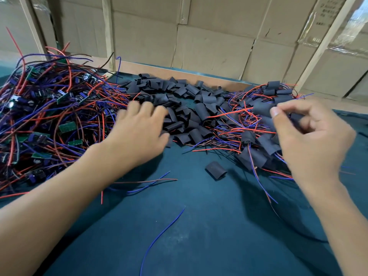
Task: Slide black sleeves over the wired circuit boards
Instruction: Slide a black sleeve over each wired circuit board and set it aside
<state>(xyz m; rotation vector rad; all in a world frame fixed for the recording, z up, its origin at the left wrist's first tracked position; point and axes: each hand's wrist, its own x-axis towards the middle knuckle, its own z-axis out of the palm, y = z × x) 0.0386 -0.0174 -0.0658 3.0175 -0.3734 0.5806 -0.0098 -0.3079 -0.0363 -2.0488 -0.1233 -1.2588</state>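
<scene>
A big tangle of green circuit boards (pixel 67 126) with red and blue wires fills the left of the table. Loose black sleeves (pixel 183 108) lie heaped in the middle. At the right sits a pile of sleeved boards (pixel 256 154) with wires trailing out. My left hand (pixel 139 132) reaches palm down onto the edge of the sleeve heap, fingers spread over the sleeves; what lies under it is hidden. My right hand (pixel 310 132) hovers over the sleeved pile, blurred, with its fingers curled; a dark sleeve shows by its fingers, but I cannot tell if they hold it.
One stray black sleeve (pixel 216 170) lies on the dark teal table cover (pixel 199 226), near a loose blue wire (pixel 159 236). Cardboard boxes (pixel 209 46) and wooden posts wall off the back edge of the table.
</scene>
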